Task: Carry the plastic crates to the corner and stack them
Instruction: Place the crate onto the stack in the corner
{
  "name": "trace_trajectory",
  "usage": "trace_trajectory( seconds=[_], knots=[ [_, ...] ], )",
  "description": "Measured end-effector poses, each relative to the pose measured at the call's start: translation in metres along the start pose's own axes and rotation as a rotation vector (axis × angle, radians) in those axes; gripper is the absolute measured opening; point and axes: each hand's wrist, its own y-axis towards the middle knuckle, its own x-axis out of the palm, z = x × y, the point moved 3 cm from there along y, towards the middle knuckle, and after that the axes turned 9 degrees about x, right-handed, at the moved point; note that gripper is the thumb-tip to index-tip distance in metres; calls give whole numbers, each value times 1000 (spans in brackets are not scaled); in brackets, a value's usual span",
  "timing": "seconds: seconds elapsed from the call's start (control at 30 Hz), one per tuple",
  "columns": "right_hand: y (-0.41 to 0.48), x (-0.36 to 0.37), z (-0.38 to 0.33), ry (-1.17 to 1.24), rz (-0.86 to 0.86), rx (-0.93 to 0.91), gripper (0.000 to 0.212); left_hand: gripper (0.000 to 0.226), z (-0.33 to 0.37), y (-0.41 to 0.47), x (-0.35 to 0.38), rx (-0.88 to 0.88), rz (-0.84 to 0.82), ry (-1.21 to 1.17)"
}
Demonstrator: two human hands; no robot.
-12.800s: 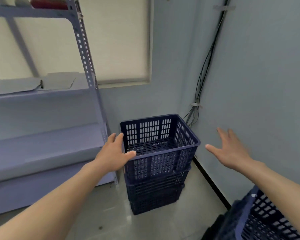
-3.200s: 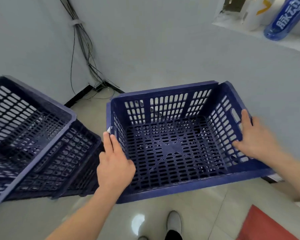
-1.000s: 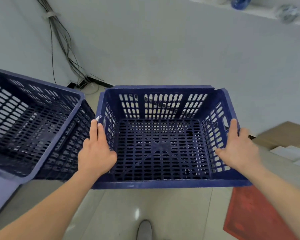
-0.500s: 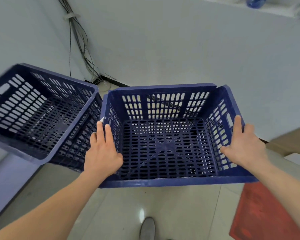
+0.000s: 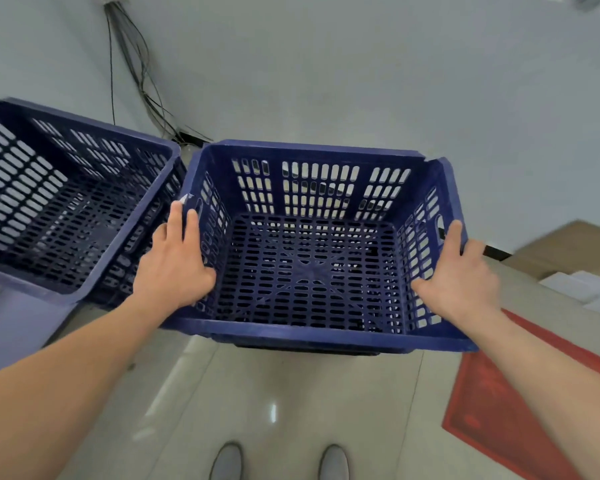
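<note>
- Stacked crates (image 5: 66, 209): dark blue, slotted, at the far left by the wall corner. The top one is empty and sits tilted in the frame; its right rim lies just beside the left wall of the carried crate, with only a narrow gap showing.
- Cables (image 5: 132, 64): a bundle runs down the wall behind the stack to the floor.
- Left hand (image 5: 175, 261): clamped on the left wall of the carried crate. Fingers lie extended along the outside of the rim, the thumb hooks over to the inside. The forearm reaches in from lower left, nearly straight.
- Carried crate (image 5: 312, 271): blue, slotted, empty, held off the floor between both hands, mouth up, roughly level. Floor tiles show through its far wall.
- Right hand (image 5: 459, 271): clamped on the right wall of the same crate, fingers outside near the handle slot, thumb inside. The forearm comes in from lower right.
- Floor (image 5: 274, 403): pale glossy tile, bare beneath the crate; two grey shoes (image 5: 333, 460) show at the bottom edge.
- Red mat (image 5: 520, 403): on the floor at the right, under the right forearm.
- Cardboard box (image 5: 568, 251): against the right wall, well apart from the crate.
</note>
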Motion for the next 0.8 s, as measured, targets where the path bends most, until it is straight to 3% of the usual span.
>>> trace_trajectory(
  seconds=[0.57, 0.8],
  knots=[
    [-117, 25, -13, 47, 12, 259, 121, 100, -49, 12, -4, 296, 11, 17],
    [-135, 27, -12, 23, 24, 307, 121, 99, -46, 7, -5, 309, -38, -52]
  ],
)
